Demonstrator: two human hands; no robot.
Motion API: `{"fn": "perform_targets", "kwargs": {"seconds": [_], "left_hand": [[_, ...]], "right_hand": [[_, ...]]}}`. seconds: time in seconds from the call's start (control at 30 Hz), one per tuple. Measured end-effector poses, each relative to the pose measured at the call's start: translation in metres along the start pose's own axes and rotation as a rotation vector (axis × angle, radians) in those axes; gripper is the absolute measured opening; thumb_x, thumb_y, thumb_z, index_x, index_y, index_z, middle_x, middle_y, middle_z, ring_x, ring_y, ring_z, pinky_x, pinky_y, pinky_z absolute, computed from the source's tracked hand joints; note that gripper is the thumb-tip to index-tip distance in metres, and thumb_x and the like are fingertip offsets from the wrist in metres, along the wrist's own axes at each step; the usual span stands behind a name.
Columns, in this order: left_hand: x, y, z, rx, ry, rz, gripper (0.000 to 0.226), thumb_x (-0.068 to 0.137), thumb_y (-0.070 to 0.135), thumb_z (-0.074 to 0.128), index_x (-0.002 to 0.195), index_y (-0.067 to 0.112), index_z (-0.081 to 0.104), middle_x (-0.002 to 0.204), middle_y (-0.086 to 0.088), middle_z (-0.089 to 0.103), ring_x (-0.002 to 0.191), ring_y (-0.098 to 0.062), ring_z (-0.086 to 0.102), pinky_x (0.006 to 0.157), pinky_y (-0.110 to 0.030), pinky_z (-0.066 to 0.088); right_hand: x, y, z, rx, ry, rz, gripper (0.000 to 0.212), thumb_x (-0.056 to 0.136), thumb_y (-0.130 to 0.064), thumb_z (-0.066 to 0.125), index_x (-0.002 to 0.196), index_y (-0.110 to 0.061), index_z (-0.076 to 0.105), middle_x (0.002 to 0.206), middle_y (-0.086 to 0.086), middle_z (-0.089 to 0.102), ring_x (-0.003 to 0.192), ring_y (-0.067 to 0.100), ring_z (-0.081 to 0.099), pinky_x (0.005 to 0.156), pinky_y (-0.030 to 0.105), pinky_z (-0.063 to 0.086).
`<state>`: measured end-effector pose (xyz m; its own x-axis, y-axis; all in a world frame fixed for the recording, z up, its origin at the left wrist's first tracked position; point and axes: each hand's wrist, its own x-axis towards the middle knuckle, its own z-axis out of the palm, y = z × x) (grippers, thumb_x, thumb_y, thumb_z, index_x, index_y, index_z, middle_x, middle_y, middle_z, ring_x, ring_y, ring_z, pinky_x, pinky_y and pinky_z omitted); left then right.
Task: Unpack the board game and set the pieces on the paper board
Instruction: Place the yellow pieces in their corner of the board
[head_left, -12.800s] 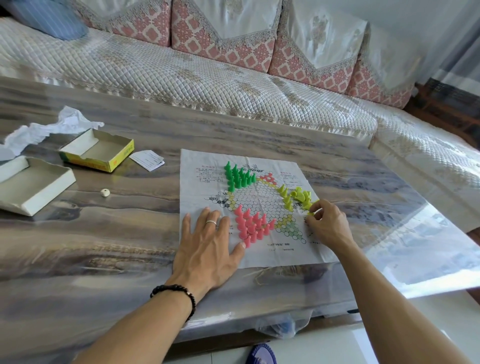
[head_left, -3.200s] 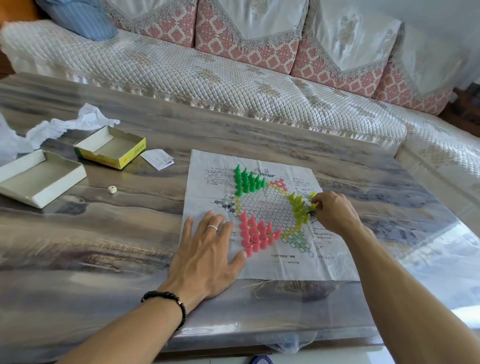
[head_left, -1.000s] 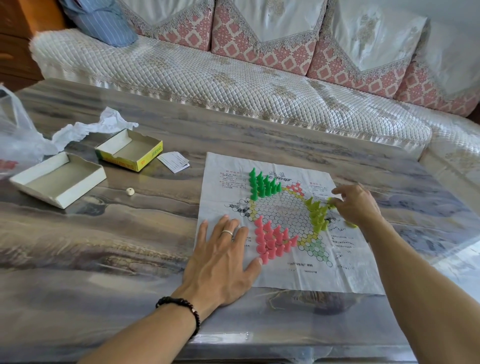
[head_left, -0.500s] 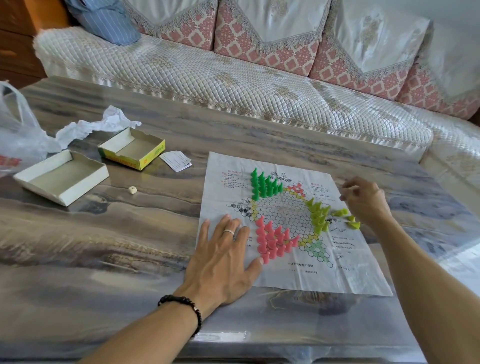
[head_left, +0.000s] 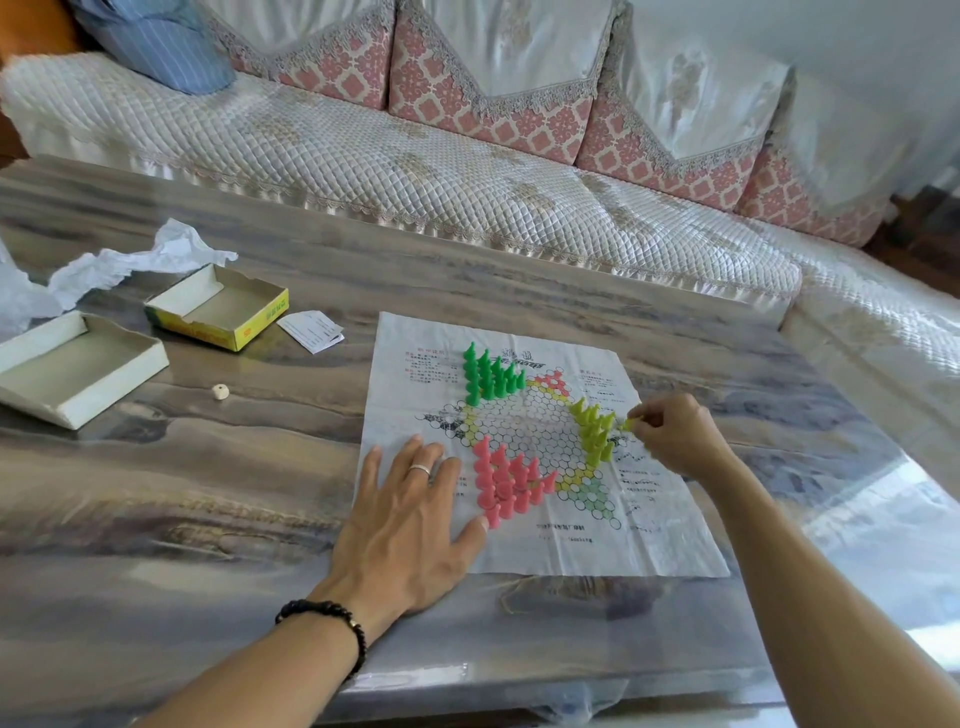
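At frame centre the board (head_left: 670, 525) lies flat on the worktop (head_left: 182, 493). The left hand (head_left: 410, 525) presses its lower left edge, fingers spread (a ring on one). The right hand (head_left: 675, 434) pinches a yellow piece (head_left: 627, 424) just beside the yellow cluster (head_left: 595, 434). Green pieces (head_left: 491, 376) stand above, pink pieces (head_left: 506, 483) below. Two open boxes (head_left: 213, 309) sit at upper left.

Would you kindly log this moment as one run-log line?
left hand: flat on paper board | right hand: pinching yellow-green piece | stage: placing
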<state>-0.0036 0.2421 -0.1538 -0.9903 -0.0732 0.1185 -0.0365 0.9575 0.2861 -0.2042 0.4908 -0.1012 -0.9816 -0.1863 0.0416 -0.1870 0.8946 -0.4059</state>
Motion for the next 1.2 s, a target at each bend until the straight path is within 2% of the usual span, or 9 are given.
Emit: {"fn": "perform_targets", "kwargs": {"seconds": [0.2, 0.43, 0.57, 0.63, 0.73, 0.9, 1.03, 1.1, 1.2], "left_hand": [[0.000, -0.001, 0.001, -0.007, 0.000, 0.001, 0.066, 0.090, 0.062, 0.027, 0.142, 0.021, 0.032, 0.156, -0.002, 0.024, 0.148, -0.019, 0.006, 0.119, -0.050, 0.004], [0.000, -0.001, 0.001, -0.013, 0.008, 0.003, 0.068, 0.088, 0.062, 0.024, 0.141, 0.021, 0.032, 0.156, -0.002, 0.024, 0.148, -0.020, 0.006, 0.119, -0.051, 0.005], [-0.001, -0.001, 0.002, -0.010, 0.015, 0.001, 0.068, 0.088, 0.062, 0.025, 0.141, 0.021, 0.033, 0.155, -0.001, 0.025, 0.148, -0.019, 0.006, 0.119, -0.050, 0.004], [-0.001, -0.002, 0.003, -0.003, 0.016, 0.003, 0.068, 0.088, 0.062, 0.026, 0.141, 0.021, 0.032, 0.155, 0.000, 0.025, 0.148, -0.019, 0.005, 0.119, -0.049, 0.003], [0.000, -0.001, 0.003, -0.012, 0.014, 0.001, 0.067, 0.089, 0.062, 0.026, 0.142, 0.021, 0.031, 0.156, -0.001, 0.024, 0.148, -0.019, 0.005, 0.119, -0.049, 0.002], [0.000, -0.001, 0.004, -0.013, 0.010, 0.000, 0.066, 0.090, 0.062, 0.028, 0.142, 0.022, 0.030, 0.156, 0.000, 0.022, 0.148, -0.018, 0.002, 0.119, -0.049, 0.000], [0.001, -0.002, 0.004, -0.014, 0.008, 0.000, 0.067, 0.090, 0.062, 0.028, 0.143, 0.021, 0.030, 0.156, -0.001, 0.022, 0.148, -0.018, 0.003, 0.119, -0.049, 0.000], [0.001, -0.002, 0.005, -0.004, 0.005, 0.000, 0.066, 0.090, 0.062, 0.027, 0.142, 0.022, 0.029, 0.156, 0.000, 0.021, 0.148, -0.018, 0.002, 0.119, -0.049, 0.000], [0.001, -0.002, 0.005, -0.013, 0.010, -0.001, 0.066, 0.089, 0.061, 0.028, 0.142, 0.022, 0.029, 0.155, 0.001, 0.022, 0.148, -0.017, 0.003, 0.119, -0.049, 0.000]], "right_hand": [[0.000, 0.001, 0.012, -0.004, -0.055, 0.006, 0.008, 0.084, -0.017, 0.070, 0.076, -0.017, 0.069, 0.072, -0.001, 0.068, 0.070, 0.016, 0.064, 0.058, 0.022, 0.045], [0.003, 0.002, 0.022, -0.040, -0.040, 0.011, 0.010, 0.087, -0.023, 0.067, 0.080, -0.016, 0.069, 0.074, 0.001, 0.068, 0.081, 0.022, 0.064, 0.071, 0.039, 0.057], [0.001, 0.002, 0.015, -0.014, -0.031, 0.007, 0.010, 0.084, -0.020, 0.067, 0.092, -0.013, 0.065, 0.078, 0.001, 0.067, 0.073, 0.016, 0.061, 0.056, 0.023, 0.047], [0.000, 0.004, 0.006, 0.007, 0.006, 0.023, 0.017, 0.081, -0.012, 0.062, 0.097, -0.017, 0.064, 0.077, 0.000, 0.066, 0.071, 0.017, 0.060, 0.053, 0.023, 0.046], [0.002, 0.009, -0.004, -0.097, 0.112, 0.050, 0.026, 0.077, -0.009, 0.056, 0.098, -0.019, 0.068, 0.086, 0.000, 0.069, 0.083, 0.024, 0.062, 0.071, 0.036, 0.054], [0.007, 0.011, -0.001, -0.268, 0.037, -0.064, 0.037, 0.080, -0.008, 0.062, 0.115, -0.020, 0.066, 0.113, 0.004, 0.064, 0.105, 0.025, 0.057, 0.088, 0.040, 0.048], [0.012, 0.013, 0.010, -0.487, 0.035, -0.140, 0.036, 0.087, -0.016, 0.063, 0.121, -0.026, 0.063, 0.129, 0.003, 0.058, 0.123, 0.026, 0.048, 0.099, 0.046, 0.039], [0.014, 0.014, 0.012, -0.554, 0.057, -0.178, 0.029, 0.088, -0.018, 0.063, 0.114, -0.029, 0.068, 0.119, 0.001, 0.061, 0.117, 0.024, 0.051, 0.094, 0.045, 0.041], [0.015, 0.014, 0.013, -0.616, 0.071, -0.242, 0.018, 0.091, -0.016, 0.057, 0.098, -0.025, 0.071, 0.092, -0.005, 0.061, 0.098, 0.022, 0.057, 0.081, 0.039, 0.043]]}}
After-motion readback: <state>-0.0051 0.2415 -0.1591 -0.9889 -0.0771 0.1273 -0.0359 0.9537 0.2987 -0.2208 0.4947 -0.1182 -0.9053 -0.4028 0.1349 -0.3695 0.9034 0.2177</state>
